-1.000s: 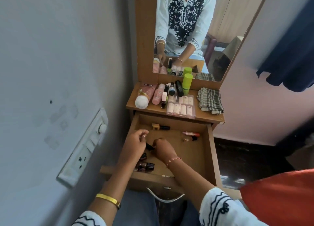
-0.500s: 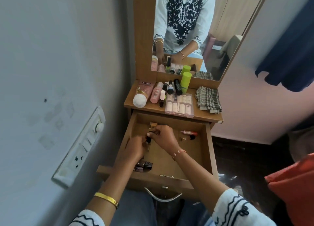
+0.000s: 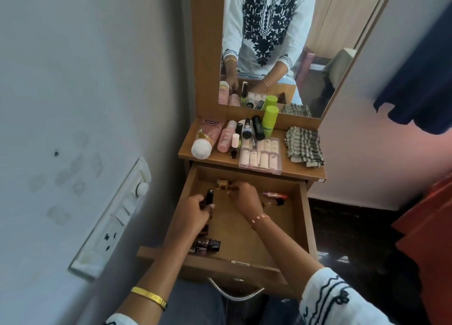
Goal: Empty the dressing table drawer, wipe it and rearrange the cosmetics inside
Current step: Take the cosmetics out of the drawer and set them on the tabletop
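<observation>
The wooden drawer (image 3: 303,217) is pulled out below the dressing table top. Inside it, my left hand (image 3: 195,208) is closed around a black tube (image 3: 209,195) that stands upright. My right hand (image 3: 245,196) reaches to the back of the drawer, its fingertips on a small gold-capped bottle (image 3: 223,184). Two red lipsticks (image 3: 275,197) lie at the back right of the drawer. Dark small cosmetics (image 3: 206,245) lie at the front left.
On the table top (image 3: 296,169) lie pink tubes (image 3: 208,139), black bottles, a green bottle (image 3: 269,120), a clear nail box (image 3: 260,154) and a checked cloth (image 3: 304,146). A mirror (image 3: 325,43) stands behind. A switchboard (image 3: 112,220) is on the left wall.
My right hand moved from the drawer's middle to its back, onto the gold-capped bottle. My left hand lifted slightly and now holds the black tube upright.
</observation>
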`<state>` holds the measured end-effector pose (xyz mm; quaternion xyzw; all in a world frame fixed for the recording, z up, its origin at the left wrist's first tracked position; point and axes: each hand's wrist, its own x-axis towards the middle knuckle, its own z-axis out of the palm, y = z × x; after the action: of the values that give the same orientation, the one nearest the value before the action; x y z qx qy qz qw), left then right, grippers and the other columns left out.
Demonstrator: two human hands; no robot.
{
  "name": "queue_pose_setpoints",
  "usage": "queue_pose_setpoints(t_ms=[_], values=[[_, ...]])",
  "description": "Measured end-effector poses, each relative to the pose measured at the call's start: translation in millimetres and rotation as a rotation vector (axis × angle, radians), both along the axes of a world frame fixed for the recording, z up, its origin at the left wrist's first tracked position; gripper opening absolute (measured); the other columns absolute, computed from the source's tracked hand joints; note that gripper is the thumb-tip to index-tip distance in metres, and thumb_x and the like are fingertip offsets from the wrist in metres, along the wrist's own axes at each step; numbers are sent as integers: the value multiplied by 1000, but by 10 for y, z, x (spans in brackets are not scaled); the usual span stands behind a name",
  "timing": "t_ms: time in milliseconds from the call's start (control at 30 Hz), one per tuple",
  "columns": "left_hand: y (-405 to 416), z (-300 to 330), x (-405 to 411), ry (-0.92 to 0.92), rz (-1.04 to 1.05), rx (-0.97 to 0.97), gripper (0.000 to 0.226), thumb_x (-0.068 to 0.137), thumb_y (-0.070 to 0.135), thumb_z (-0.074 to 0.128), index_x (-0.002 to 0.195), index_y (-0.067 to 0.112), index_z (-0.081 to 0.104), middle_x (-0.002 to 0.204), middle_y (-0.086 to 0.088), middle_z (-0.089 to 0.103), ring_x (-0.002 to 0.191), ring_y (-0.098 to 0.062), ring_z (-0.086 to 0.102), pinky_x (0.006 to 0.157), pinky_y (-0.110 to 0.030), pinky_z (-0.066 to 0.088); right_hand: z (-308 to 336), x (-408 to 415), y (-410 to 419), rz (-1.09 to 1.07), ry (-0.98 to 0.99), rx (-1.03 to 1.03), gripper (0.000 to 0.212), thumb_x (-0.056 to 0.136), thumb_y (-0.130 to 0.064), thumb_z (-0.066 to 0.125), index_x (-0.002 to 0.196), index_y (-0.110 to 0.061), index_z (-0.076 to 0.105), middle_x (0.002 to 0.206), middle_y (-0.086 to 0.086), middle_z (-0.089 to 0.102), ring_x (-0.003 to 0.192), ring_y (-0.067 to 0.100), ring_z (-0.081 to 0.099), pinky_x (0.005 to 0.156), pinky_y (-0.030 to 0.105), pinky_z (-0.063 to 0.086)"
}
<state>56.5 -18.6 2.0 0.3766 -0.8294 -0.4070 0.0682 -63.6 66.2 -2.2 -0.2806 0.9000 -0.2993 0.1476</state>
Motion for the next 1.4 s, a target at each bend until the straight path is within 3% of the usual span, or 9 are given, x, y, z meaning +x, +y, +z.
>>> queue_pose_setpoints(t_ms=[67, 167, 333, 500, 700, 833, 1000, 1233, 1400], values=[[-6, 9, 6, 8, 23, 17, 47, 88, 28, 59, 130, 10, 48, 125, -8, 58, 111, -21, 57, 78, -21, 41, -65, -76, 12, 58, 80, 197, 34, 90, -8, 51, 124, -8, 55, 124, 14, 57, 114, 28, 55, 97, 34, 44], [-33, -9, 10, 10, 17, 27, 40, 87, 30, 60, 123, 12, 55, 115, -6, 63, 101, -18, 59, 76, -24, 46, -105, -130, 9, 128, 125, 339, 42, 90, -5, 48, 131, -9, 47, 133, 15, 47, 117, 31, 53, 98, 37, 45], [-49, -19, 8, 33, 30, 30, 32, 87, 28, 60, 115, 13, 59, 95, 3, 59, 86, -10, 54, 69, -23, 42, -130, -141, 7, 121, 170, 387, 27, 92, -8, 48, 117, -6, 59, 122, 14, 54, 107, 28, 58, 91, 37, 51], [-31, 17, 14, 43, 42, 66, 32, 89, 24, 59, 118, 14, 58, 109, -3, 61, 99, -17, 56, 75, -27, 43, -172, -81, 72, 83, 128, 357, 19, 91, -9, 49, 104, -6, 63, 106, 13, 64, 96, 26, 62, 83, 34, 53], [-12, 31, 30, 39, 57, 53, 41, 87, 27, 62, 125, 14, 55, 123, -7, 60, 114, -23, 56, 90, -34, 48, -46, 6, 182, 48, 82, 157, 17, 93, -19, 53, 100, -8, 62, 97, 10, 66, 87, 20, 63, 79, 32, 54], [44, 74, 50, 90, 45, 27, 35, 87, 30, 61, 120, 17, 59, 118, -4, 62, 109, -21, 57, 83, -29, 45, 123, 119, 283, 29, 95, 42, 9, 91, -15, 55, 93, -8, 62, 94, 10, 66, 78, 15, 57, 66, 24, 44], [121, 220, 1, 233, 68, 27, 30, 85, 28, 62, 114, 19, 63, 112, -1, 65, 106, -21, 58, 87, -32, 45, 464, 176, 390, -38, 53, -182, 10, 89, -15, 59, 97, -10, 64, 84, -1, 62, 67, 5, 54, 54, 13, 39], [130, 675, -290, 447, 1, 21, 26, 84, 24, 63, 109, 19, 64, 96, 8, 64, 94, -9, 59, 81, -26, 44, 995, 8, 460, -137, 123, -408, 11, 89, -16, 60, 96, -10, 64, 70, -8, 54, 57, 0, 45, 44, 6, 37], [211, 996, -642, 486, -50, -50, 30, 86, 14, 62, 115, 7, 62, 100, 2, 63, 93, -11, 57, 76, -19, 38, 1214, -311, 463, -271, 158, -466, 12, 87, -15, 62, 94, -7, 67, 60, -11, 49, 52, -1, 42, 43, 2, 35]])
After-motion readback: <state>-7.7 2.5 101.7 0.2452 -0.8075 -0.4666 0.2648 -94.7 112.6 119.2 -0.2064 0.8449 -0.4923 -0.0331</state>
